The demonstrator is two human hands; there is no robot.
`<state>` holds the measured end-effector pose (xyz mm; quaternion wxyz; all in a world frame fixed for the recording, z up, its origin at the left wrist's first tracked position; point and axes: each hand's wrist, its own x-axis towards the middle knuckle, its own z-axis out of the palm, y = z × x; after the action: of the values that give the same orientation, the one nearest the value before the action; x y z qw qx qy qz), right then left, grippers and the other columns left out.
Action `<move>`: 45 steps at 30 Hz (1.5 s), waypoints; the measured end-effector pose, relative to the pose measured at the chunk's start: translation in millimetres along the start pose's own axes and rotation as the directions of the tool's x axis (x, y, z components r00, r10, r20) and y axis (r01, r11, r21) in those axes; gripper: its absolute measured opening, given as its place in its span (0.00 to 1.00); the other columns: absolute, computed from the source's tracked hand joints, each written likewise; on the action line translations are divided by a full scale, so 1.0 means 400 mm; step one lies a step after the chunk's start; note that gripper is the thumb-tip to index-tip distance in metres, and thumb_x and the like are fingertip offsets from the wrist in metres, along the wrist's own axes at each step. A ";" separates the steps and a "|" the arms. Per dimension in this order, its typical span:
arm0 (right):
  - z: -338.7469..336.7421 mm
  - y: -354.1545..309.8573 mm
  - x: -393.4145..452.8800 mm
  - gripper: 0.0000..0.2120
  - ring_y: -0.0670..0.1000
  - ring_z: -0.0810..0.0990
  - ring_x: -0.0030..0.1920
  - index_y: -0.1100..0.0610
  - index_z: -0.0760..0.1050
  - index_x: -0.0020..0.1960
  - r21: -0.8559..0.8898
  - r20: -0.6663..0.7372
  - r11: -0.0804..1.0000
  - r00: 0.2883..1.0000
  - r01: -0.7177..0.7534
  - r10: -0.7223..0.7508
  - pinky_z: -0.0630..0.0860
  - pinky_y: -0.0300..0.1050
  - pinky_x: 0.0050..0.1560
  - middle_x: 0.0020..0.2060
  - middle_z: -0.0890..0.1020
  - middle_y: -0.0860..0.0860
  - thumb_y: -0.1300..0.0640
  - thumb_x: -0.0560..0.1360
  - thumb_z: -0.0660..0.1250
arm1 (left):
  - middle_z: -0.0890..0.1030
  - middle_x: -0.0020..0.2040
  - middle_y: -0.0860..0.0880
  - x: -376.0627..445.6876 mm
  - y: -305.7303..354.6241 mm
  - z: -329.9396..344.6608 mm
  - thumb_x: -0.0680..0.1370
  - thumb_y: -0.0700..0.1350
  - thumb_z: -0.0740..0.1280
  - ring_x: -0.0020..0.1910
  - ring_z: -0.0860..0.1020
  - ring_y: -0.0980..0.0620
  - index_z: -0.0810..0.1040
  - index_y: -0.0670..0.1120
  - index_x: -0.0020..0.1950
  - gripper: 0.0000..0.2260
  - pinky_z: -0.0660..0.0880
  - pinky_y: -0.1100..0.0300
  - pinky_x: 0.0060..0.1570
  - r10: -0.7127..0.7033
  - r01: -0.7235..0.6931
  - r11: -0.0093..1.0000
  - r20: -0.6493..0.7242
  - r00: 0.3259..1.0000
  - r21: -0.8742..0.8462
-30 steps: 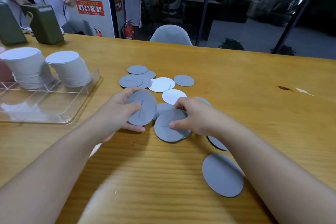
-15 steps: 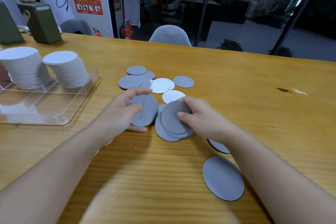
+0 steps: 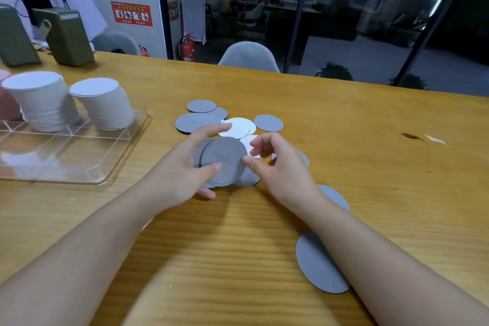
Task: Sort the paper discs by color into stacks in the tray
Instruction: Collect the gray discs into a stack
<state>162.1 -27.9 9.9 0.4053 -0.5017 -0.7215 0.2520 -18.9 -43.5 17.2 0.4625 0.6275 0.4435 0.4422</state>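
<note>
I'm gathering grey discs [image 3: 221,160] into a pile, left hand [image 3: 180,174] gripping it thumb-on-top, right hand [image 3: 277,167] loosely curled just beside its edge and grasping nothing, so I'd square the edges before carrying it to the tray [image 3: 79,167] left of my fingers.
</note>
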 end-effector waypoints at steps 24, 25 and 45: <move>-0.048 -0.049 -0.021 0.25 0.48 0.64 0.62 0.53 0.64 0.64 -0.485 0.424 0.874 0.879 0.018 0.218 0.67 0.42 0.58 0.58 0.67 0.49 0.47 0.72 0.69 | 0.71 0.57 0.57 0.001 0.010 -0.009 0.74 0.28 0.56 0.51 0.75 0.51 0.76 0.59 0.52 0.25 0.81 0.55 0.34 -0.115 0.112 0.993 -0.154 0.981 -0.024; -0.055 -0.047 -0.024 0.29 0.48 0.63 0.63 0.52 0.63 0.66 -0.484 0.421 0.875 0.871 -0.020 0.253 0.67 0.43 0.60 0.58 0.65 0.49 0.46 0.70 0.71 | 0.71 0.57 0.57 0.000 0.011 -0.008 0.74 0.28 0.56 0.51 0.74 0.51 0.76 0.59 0.52 0.25 0.81 0.55 0.35 -0.113 0.110 0.994 -0.149 0.982 -0.024; -0.276 0.020 -0.110 0.23 0.44 0.73 0.53 0.47 0.69 0.65 -0.529 0.309 0.802 0.818 -0.276 0.485 0.68 0.36 0.49 0.59 0.71 0.43 0.50 0.72 0.71 | 0.72 0.59 0.59 -0.017 0.005 0.048 0.74 0.28 0.56 0.54 0.73 0.51 0.78 0.62 0.50 0.28 0.80 0.55 0.36 -0.096 0.098 0.994 0.040 0.995 -0.042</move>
<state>266.4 -70.5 49.2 0.0442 -0.6526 -0.7119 0.2556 -1.4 -54.1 14.6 0.5053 0.6033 0.4548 0.4169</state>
